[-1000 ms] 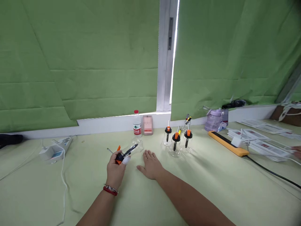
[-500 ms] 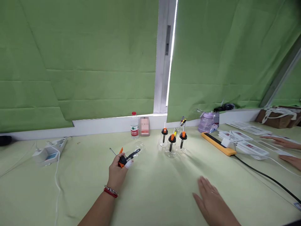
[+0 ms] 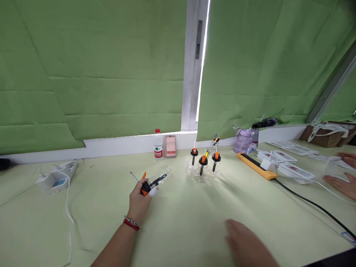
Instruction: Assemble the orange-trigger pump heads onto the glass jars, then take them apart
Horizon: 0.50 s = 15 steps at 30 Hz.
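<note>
My left hand (image 3: 141,196) is closed round the black-and-orange top of a clear bottle (image 3: 166,171) lying on its side. A dark pen-like stick shows inside the bottle, and a metal screwdriver shaft (image 3: 134,176) and an orange tip stick out past my fingers. My right hand (image 3: 244,241) is over the table at the lower right, smeared by motion, its fingers unreadable; nothing shows near it. Ahead stand several clear bottles (image 3: 200,179) with black-and-orange tops, thin tools poking up through them. Another clear bottle (image 3: 213,147) behind them holds tools with dark and yellow ends.
A red-capped water bottle (image 3: 158,146) and a pink phone-like box (image 3: 170,146) stand by the wall. Right are a purple jug (image 3: 242,141), a yellow power strip (image 3: 256,167) and white printed sheets (image 3: 296,171). Another person's hands (image 3: 342,183) are far right; a white power strip (image 3: 57,178) lies left.
My right hand has moved down and slightly left and is blurred. My left hand keeps its hold on the bottle. The other person's hands have shifted right, with something translucent by them.
</note>
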Motion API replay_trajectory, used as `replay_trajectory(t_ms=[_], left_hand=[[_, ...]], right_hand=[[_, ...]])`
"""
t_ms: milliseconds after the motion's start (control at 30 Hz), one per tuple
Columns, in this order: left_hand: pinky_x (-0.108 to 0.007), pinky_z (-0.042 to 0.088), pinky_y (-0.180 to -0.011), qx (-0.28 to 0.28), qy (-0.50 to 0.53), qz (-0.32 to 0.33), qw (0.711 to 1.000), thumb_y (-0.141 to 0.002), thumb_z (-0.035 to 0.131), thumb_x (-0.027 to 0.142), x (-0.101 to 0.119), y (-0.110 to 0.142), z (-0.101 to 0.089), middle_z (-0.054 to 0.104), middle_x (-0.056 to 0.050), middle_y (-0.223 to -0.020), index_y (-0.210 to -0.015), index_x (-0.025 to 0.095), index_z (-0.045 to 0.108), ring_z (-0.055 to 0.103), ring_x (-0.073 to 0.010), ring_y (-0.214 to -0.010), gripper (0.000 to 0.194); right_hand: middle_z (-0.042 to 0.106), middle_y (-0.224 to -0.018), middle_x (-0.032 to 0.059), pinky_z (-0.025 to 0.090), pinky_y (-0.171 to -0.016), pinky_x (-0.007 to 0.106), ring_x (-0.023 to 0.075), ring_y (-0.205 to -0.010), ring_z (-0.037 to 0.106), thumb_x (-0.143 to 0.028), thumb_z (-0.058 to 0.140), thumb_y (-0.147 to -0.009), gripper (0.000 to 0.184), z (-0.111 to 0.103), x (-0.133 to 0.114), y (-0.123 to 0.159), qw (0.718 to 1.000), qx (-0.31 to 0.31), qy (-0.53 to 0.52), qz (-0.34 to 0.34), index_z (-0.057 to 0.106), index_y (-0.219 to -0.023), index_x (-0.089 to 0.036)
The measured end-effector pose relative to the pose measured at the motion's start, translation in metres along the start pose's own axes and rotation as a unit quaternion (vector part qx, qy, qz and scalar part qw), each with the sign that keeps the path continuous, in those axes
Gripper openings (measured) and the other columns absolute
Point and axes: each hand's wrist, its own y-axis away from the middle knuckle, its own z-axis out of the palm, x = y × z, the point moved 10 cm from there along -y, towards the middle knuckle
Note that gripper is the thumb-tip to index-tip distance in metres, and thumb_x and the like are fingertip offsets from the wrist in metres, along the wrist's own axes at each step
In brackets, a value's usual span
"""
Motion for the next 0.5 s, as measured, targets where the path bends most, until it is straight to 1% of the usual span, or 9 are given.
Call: replay_trajectory(t_ms=[67, 100, 133, 167, 233, 267, 333, 433, 500], left_hand=[[-0.027, 0.048, -0.068, 0.001, 0.000, 0.000, 1.000, -0.060, 0.072, 0.037, 0.001, 0.000, -0.001, 0.061, -0.005, -0.090, -0.105, 0.020, 0.056, 0.057, -0.0168, -0.077, 0.050], [-0.026, 0.048, -0.067, 0.001, -0.003, -0.002, 1.000, -0.060, 0.072, 0.037, 0.001, 0.001, -0.001, 0.061, -0.005, -0.090, -0.105, 0.020, 0.056, 0.057, -0.0169, -0.076, 0.050], [-0.026, 0.048, -0.066, 0.002, -0.005, -0.004, 1.000, -0.059, 0.071, 0.037, 0.002, 0.001, -0.002, 0.061, -0.005, -0.089, -0.104, 0.020, 0.056, 0.057, -0.0169, -0.076, 0.050], [-0.026, 0.048, -0.065, 0.003, -0.007, -0.005, 1.000, -0.059, 0.071, 0.037, 0.003, 0.001, -0.002, 0.061, -0.005, -0.089, -0.104, 0.020, 0.057, 0.057, -0.0168, -0.075, 0.050], [-0.026, 0.048, -0.064, 0.006, -0.009, -0.006, 1.000, -0.059, 0.071, 0.037, 0.005, 0.001, -0.003, 0.061, -0.004, -0.088, -0.103, 0.019, 0.057, 0.057, -0.0166, -0.074, 0.050], [-0.026, 0.048, -0.064, 0.009, -0.010, -0.007, 1.000, -0.059, 0.071, 0.037, 0.005, 0.002, -0.004, 0.061, -0.004, -0.088, -0.103, 0.019, 0.057, 0.057, -0.0165, -0.073, 0.050], [-0.026, 0.048, -0.065, 0.014, -0.011, -0.009, 1.000, -0.058, 0.072, 0.037, 0.006, 0.002, -0.005, 0.061, -0.004, -0.087, -0.102, 0.019, 0.057, 0.057, -0.0160, -0.073, 0.050], [-0.026, 0.048, -0.066, 0.017, -0.005, -0.016, 1.000, -0.057, 0.072, 0.039, 0.003, 0.002, -0.005, 0.061, -0.003, -0.086, -0.102, 0.019, 0.058, 0.057, -0.0157, -0.073, 0.051], [-0.026, 0.048, -0.066, 0.015, -0.001, -0.013, 1.000, -0.055, 0.073, 0.040, 0.001, 0.002, -0.004, 0.061, -0.003, -0.086, -0.101, 0.018, 0.059, 0.057, -0.0158, -0.073, 0.053]], right_hand=[[0.031, -0.141, 0.0122, 0.031, -0.105, 0.042, 0.0281, -0.129, 0.032, -0.032, 0.040, -0.084, 0.054, 0.006, -0.078, -0.025, 0.989, -0.080, -0.053, -0.110, 0.040, -0.133, -0.010], [0.022, -0.145, 0.0108, 0.025, -0.109, 0.042, 0.0276, -0.133, 0.023, -0.033, 0.040, -0.084, 0.059, 0.005, -0.115, -0.031, 0.975, -0.110, -0.083, -0.175, 0.032, -0.137, -0.009], [0.015, -0.147, 0.0099, 0.018, -0.111, 0.042, 0.0271, -0.135, 0.015, -0.037, 0.038, -0.086, 0.062, 0.002, -0.143, -0.035, 0.961, -0.127, -0.109, -0.221, 0.025, -0.140, -0.009], [0.010, -0.147, 0.0096, 0.013, -0.112, 0.043, 0.0274, -0.136, 0.010, -0.041, 0.038, -0.086, 0.066, -0.001, -0.163, -0.039, 0.949, -0.142, -0.130, -0.250, 0.019, -0.141, -0.010], [0.005, -0.148, 0.0080, 0.007, -0.112, 0.044, 0.0264, -0.136, 0.005, -0.049, 0.034, -0.086, 0.070, -0.007, -0.177, -0.049, 0.943, -0.151, -0.152, -0.254, 0.012, -0.142, -0.013], [0.004, -0.148, 0.0073, 0.005, -0.112, 0.044, 0.0258, -0.136, 0.003, -0.052, 0.031, -0.087, 0.070, -0.008, -0.172, -0.056, 0.950, -0.148, -0.152, -0.230, 0.011, -0.143, -0.014], [0.004, -0.148, 0.0093, 0.004, -0.111, 0.046, 0.0273, -0.136, 0.003, -0.056, 0.027, -0.086, 0.074, -0.004, -0.142, -0.070, 0.972, -0.145, -0.129, -0.131, 0.011, -0.142, -0.011], [0.011, -0.147, 0.0148, 0.009, -0.109, 0.050, 0.0309, -0.136, 0.006, -0.058, 0.024, -0.084, 0.078, 0.003, -0.068, -0.071, 0.992, -0.101, -0.058, 0.052, 0.019, -0.140, -0.003], [0.021, -0.144, 0.0190, 0.016, -0.106, 0.053, 0.0336, -0.134, 0.015, -0.057, 0.026, -0.083, 0.078, 0.002, -0.016, -0.052, 0.988, -0.052, 0.002, 0.146, 0.030, -0.136, 0.000]])
